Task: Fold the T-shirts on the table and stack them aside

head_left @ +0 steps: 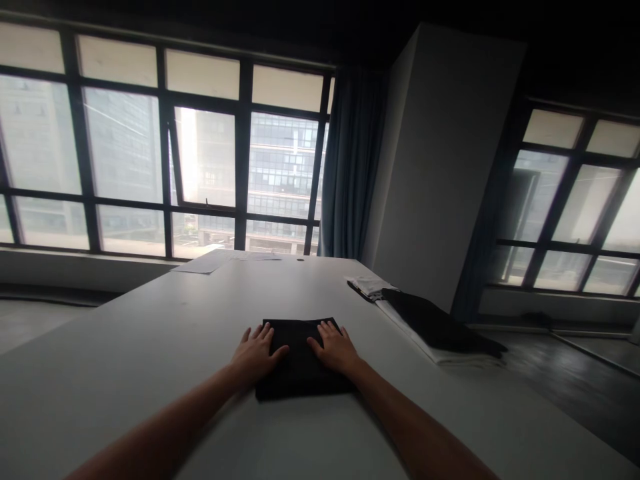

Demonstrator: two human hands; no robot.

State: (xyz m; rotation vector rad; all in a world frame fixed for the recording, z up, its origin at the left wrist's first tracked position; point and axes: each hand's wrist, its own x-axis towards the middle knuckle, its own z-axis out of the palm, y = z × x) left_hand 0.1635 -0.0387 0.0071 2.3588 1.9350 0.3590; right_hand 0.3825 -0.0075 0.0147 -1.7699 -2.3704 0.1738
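A black folded cloth [303, 370], roughly square, lies flat on the white table [210, 333] in front of me. My left hand [256, 355] rests on its left edge, fingers stretched out and thumb pointing inward. On the right edge lies my right hand [336, 347], likewise flat with its fingers extended. Both hands touch the top of the cloth without gripping it. The cloth's near edge shows several layers. Its exact kind cannot be made out.
Along the table's right edge lies a pile of white fabric [417, 341] with a black cloth [435, 320] on top. Paper sheets [203, 263] lie at the far left end. Beyond the table stand a blue curtain [350, 167] and a pillar [440, 167].
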